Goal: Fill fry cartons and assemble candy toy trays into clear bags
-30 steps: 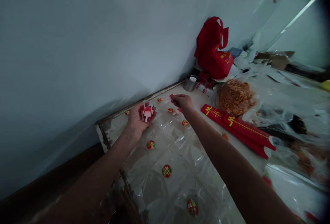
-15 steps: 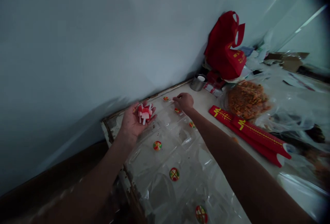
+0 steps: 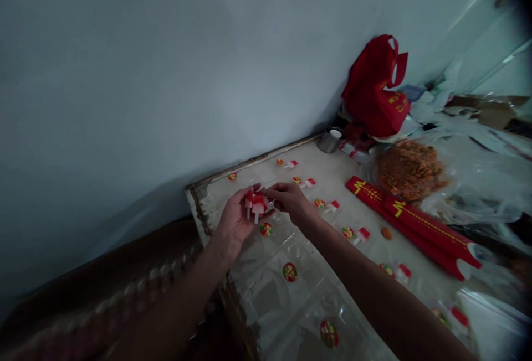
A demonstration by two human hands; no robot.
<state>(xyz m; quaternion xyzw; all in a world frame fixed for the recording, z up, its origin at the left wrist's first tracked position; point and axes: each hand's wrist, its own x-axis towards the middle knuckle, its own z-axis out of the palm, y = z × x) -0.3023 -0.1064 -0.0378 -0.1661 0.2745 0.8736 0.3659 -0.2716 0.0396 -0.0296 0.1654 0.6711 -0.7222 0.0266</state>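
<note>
My left hand (image 3: 235, 222) is cupped palm up around several small red-and-white popsicle-shaped pieces (image 3: 258, 206) with white sticks. My right hand (image 3: 293, 201) reaches over to them, its thumb and fingertips pinched together at the pile's edge, on one of the pieces as far as I can see. Beneath both hands, clear plastic bags (image 3: 270, 278) lie in rows on the table, with round red, green and yellow stickers (image 3: 290, 272). Beside the stickers of the right-hand row lie single popsicle-shaped pieces (image 3: 332, 206), the farthest piece (image 3: 291, 164) close to the wall.
A metal cup (image 3: 330, 140) and a red cloth bag (image 3: 376, 89) stand at the back by the wall. Long red cardboard pieces (image 3: 409, 220) lie to the right, near a bag of orange-brown bits (image 3: 411, 167). A small brown nut-like thing (image 3: 386, 233) lies on the table.
My right hand has let go of a popsicle-shaped piece beside the farthest sticker and come back to my left hand. The view has shifted, with more pieces showing on the right.
</note>
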